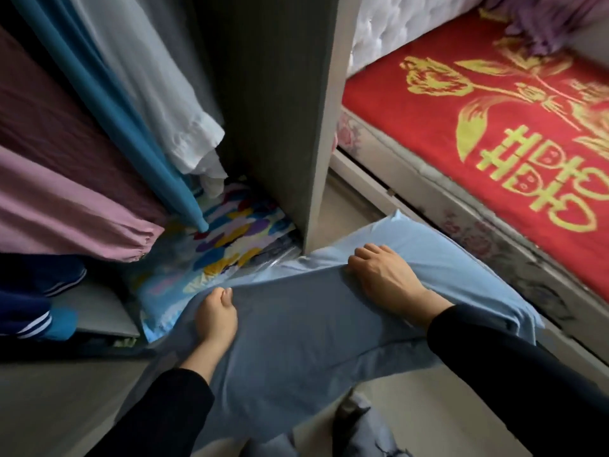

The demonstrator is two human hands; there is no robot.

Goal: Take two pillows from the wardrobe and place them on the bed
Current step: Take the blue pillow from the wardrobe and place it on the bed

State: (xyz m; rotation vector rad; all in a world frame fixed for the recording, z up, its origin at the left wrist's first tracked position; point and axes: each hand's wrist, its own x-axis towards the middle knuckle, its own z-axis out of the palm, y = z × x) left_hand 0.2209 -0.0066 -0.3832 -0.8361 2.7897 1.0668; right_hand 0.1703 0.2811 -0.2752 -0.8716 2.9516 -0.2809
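We are pinching the far edge of the blue pillow [296, 324] with both sets of fingers curled shut on the fabric: the left hand [216, 316] at the near-left part of that edge, the right hand [384, 280] further right, thumbs tucked under. Gripping it wide apart is keeping the soft slab level as it is coming out past the wardrobe's grey side panel [296, 127]. The pillow is hanging between wardrobe and bed, clear of both. A patterned bundle [230, 232] is lying under the hanging clothes [99, 127]. To the right, the bed [494, 127] under its red cover is waiting, so we are judging the carry as short.
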